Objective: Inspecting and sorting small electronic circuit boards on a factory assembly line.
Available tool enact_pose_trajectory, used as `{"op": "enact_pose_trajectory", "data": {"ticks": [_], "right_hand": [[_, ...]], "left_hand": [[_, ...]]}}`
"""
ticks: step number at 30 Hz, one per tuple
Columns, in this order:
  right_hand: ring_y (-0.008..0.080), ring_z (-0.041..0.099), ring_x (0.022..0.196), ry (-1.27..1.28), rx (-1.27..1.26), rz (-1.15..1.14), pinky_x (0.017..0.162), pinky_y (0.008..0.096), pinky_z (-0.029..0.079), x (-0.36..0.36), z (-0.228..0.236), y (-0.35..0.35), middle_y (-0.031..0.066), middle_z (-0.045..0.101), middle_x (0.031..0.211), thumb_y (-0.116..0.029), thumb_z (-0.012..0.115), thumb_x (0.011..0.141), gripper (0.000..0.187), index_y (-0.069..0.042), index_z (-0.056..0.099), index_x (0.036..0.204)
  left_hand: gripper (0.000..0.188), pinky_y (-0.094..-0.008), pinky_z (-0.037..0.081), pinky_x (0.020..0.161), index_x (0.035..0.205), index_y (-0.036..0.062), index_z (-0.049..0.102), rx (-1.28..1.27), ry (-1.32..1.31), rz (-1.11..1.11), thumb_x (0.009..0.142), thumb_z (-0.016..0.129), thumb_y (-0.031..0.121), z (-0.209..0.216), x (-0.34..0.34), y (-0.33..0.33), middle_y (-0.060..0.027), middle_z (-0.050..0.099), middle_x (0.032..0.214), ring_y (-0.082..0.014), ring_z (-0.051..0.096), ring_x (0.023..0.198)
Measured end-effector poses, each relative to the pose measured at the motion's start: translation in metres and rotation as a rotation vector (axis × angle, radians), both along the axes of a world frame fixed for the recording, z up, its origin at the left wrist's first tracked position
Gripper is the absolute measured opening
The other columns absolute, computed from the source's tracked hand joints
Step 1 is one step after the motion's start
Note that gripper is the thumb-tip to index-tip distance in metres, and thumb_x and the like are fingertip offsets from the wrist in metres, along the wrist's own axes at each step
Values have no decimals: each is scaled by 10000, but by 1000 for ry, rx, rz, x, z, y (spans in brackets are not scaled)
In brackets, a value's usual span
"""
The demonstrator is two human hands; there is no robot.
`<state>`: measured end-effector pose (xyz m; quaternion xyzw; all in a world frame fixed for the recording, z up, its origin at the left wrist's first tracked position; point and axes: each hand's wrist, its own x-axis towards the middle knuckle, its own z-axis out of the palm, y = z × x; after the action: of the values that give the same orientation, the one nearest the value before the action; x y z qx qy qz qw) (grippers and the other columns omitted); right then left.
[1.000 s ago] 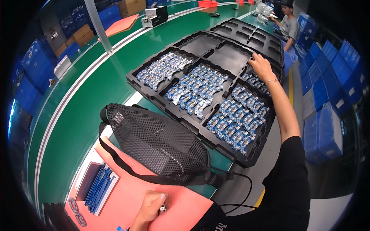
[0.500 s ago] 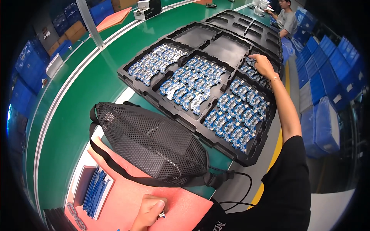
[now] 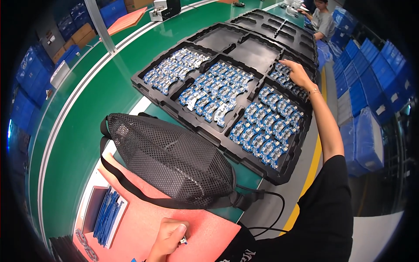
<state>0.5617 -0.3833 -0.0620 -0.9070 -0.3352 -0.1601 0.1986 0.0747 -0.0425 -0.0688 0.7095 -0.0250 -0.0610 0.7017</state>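
My left hand is closed over the pink foam sheet at the lower middle. From its fingers pokes the pale end of a small circuit board, mostly hidden by the hand. My right hand reaches to the far right, over a compartment of the black tray. Its index finger stretches over the blue circuit boards there; the fingertips below are partly hidden. More curved blue boards lie in rows in the nearer compartments.
A black mesh bag with a strap lies between the foam and the tray. Thin blue strips sit in a white holder at lower left. Empty black trays continue farther back. A person sits beyond, near blue crates.
The view has shifted slightly. My right hand stays over the same compartment, its index finger a little straighter. My left hand keeps its closed grip over the foam.
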Motion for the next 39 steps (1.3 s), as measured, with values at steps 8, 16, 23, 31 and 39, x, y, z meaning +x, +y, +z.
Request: {"op": "enact_pose_trajectory", "data": {"ticks": [8, 16, 23, 31, 39], "right_hand": [[338, 518, 1075, 174, -20, -277, 951, 355, 375, -11, 20, -23, 227, 562, 1101, 65, 390, 614, 529, -14, 576, 1103], [143, 582, 866, 96, 545, 36, 795, 259, 453, -101, 57, 41, 100, 632, 944, 32, 371, 739, 371, 3, 599, 1029], [180, 537, 716, -147, 108, 1146, 592, 293, 448, -348, 72, 149, 78, 552, 1011, -271, 570, 748, 397, -38, 572, 1069], [166, 571, 620, -372, 243, 1235, 538, 250, 466, -369, 55, 148, 123, 613, 845, -86, 572, 635, 175, 54, 600, 737], [218, 628, 749, -471, 426, 222, 688, 298, 503, -204, 95, 69, 112, 634, 825, 5, 607, 738, 92, -6, 618, 829]], "left_hand": [[527, -278, 319, 402, 513, 6, 434, -25, 52, 53, 927, 339, 317, 2, 0, -3, -61, 432, 457, -143, 425, 393], [562, -227, 339, 426, 698, 31, 486, -156, 139, 255, 914, 311, 520, 12, 9, -24, -23, 462, 513, -89, 381, 409], [401, -222, 472, 616, 1256, 33, 374, -584, 308, 608, 943, 400, 282, 43, 9, -51, -48, 555, 823, -104, 541, 712], [534, -394, 293, 1034, 1346, -7, 226, -724, 170, 368, 939, 372, 306, 54, -3, -62, -240, 394, 1295, -285, 388, 1221], [193, -250, 461, 729, 975, -12, 587, 9, 24, 257, 895, 431, 68, 30, -9, -52, -91, 651, 862, -135, 615, 793]]}}
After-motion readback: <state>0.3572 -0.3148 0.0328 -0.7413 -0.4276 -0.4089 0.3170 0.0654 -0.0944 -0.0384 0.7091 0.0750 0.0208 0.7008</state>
